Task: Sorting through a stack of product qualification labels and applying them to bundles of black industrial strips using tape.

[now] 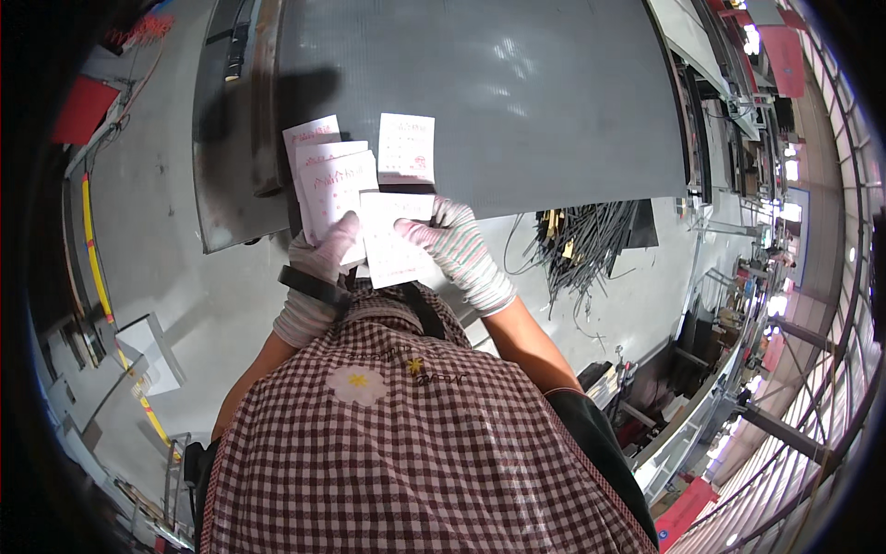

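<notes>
Both my hands wear striped knit gloves and meet at the near edge of a dark grey work table (572, 111). Several white paper slips with red print (337, 185) are fanned out in my left hand (323, 254), the thumb pressed on top of them. A dark band circles that wrist. Pinched between thumb and fingers of my right hand (448, 245) is one more white slip (395, 249), overlapping the fanned ones. Just beyond it, a single printed slip (406, 148) lies flat on the table top.
A rusty-brown metal bar (268, 92) runs along the table's left side. To the right, a bundle of thin dark cables with yellow tags (577, 245) hangs below the table edge. Yellow tape (95, 249) marks the floor at left. Shelving and benches line the far right.
</notes>
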